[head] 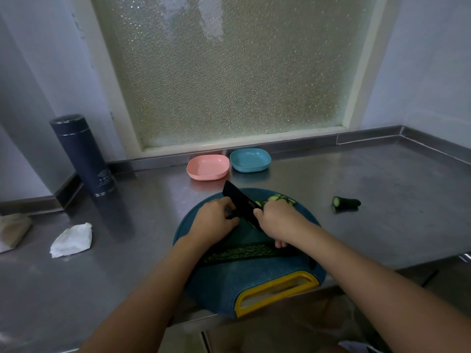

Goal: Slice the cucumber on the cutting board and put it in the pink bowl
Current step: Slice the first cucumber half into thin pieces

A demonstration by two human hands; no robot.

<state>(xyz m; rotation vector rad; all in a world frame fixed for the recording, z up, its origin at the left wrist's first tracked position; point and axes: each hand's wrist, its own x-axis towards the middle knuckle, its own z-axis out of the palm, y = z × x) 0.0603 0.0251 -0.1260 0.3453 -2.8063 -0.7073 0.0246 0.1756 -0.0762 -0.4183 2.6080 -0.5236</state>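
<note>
Lying at the near edge of a stainless-steel counter (pixel 369 174), a round blue cutting board (pixel 254 278) with a yellow handle slot is seen from the head camera. A black-bladed knife (pixel 239 202) is held over the middle of the board, its tip pointing away toward the far left. Its handle is gripped by the right hand (pixel 277 220), whose fingers are wrapped round it. The left hand (pixel 214 220) is set just left of the blade, fingers curled down onto a cucumber piece (pixel 251 222), of which only a green sliver is shown. Pale green cucumber slices (pixel 277 198) are heaped at the board's far right rim. A long dark green cucumber length (pixel 244 252) is laid across the board, nearer than the hands.

A cut cucumber end (pixel 346 202) is left on the counter, right of the board. The shallow pink plastic bowl (pixel 207 167) is placed beyond the board, holding no cucumber, with a matching blue bowl (pixel 250 160) just beside it on the right. A dark blue cylindrical flask (pixel 81 154) and a crumpled white tissue (pixel 72 239) are seen at the left.
</note>
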